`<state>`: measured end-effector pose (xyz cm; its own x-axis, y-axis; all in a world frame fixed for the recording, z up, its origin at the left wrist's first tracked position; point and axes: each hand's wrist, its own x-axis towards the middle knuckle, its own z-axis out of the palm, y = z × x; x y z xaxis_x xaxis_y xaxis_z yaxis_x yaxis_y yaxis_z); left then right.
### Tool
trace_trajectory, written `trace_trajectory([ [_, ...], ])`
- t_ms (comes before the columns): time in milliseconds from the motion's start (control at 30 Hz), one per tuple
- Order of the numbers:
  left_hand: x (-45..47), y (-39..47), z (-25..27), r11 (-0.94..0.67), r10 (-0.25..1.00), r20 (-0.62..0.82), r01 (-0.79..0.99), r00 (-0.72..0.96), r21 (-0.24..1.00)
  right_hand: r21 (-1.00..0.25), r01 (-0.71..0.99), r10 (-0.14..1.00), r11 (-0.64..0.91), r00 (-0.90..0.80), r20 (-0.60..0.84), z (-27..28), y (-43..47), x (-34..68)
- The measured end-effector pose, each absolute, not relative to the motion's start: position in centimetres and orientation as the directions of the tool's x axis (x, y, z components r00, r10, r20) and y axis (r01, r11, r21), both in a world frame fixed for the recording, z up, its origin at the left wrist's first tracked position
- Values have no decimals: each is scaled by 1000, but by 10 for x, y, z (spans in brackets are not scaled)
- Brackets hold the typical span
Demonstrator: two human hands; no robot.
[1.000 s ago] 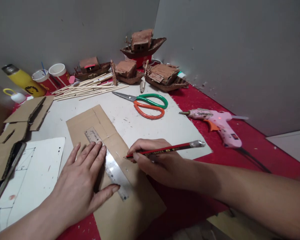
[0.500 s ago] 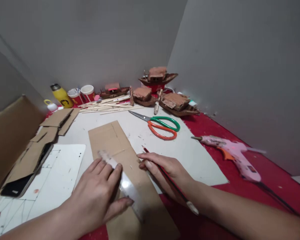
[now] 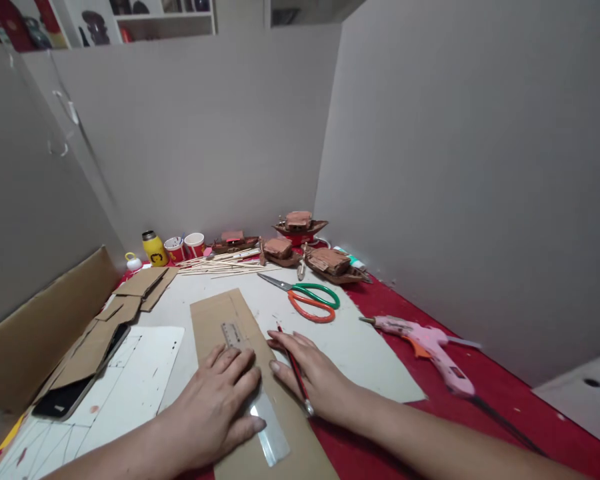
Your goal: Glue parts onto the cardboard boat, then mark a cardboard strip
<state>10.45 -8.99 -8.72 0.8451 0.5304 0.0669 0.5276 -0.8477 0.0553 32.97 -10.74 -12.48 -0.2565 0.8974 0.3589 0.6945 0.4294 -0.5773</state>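
Observation:
My left hand (image 3: 225, 393) presses a clear ruler (image 3: 273, 433) onto a long strip of brown cardboard (image 3: 207, 313), fingers on one side and thumb on the other. The ruler's marked end shows beyond my fingers. In my right hand (image 3: 313, 377) is a red and black pencil (image 3: 296, 367), lying between thumb and fingers with its tip pointing away from me. That hand rests by the strip's right edge, and the pencil tip lies beside the cardboard. Faint pencil lines run near the strip's far end.
Scissors (image 3: 313, 303) lie on the white sheet (image 3: 370, 360), and a pink glue gun (image 3: 430, 347) on the red table. Behind are wooden sticks (image 3: 220, 263), model boats (image 3: 327, 262), cups (image 3: 195, 245) and a yellow bottle (image 3: 154, 250). A phone (image 3: 63, 400), cardboard pieces (image 3: 87, 340) and a drawing (image 3: 150, 363) are left.
The view has tilted up, showing shelves above the partition. The ruler has turned to lie more along the strip under my left hand. The pencil in my right hand stands more lengthwise.

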Motion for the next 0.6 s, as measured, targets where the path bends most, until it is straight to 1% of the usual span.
trace_trajectory([
  [100, 105, -87, -91, -868, 496, 93, 491, 863, 74, -610, 666, 897, 430, -237, 374, -126, -105, 329],
  [233, 105, -85, -93, -848, 530, 109, 523, 841, 85, -619, 658, 898, 427, -232, 374, -134, -100, 329],
  [400, 100, -84, -103, -818, 572, 118, 575, 812, 10, -613, 666, 898, 426, -231, 374, -140, -96, 328],
  [600, 85, -82, -117, -757, 622, 209, 648, 754, -84, -598, 674, 894, 434, -236, 382, -136, -97, 327],
])
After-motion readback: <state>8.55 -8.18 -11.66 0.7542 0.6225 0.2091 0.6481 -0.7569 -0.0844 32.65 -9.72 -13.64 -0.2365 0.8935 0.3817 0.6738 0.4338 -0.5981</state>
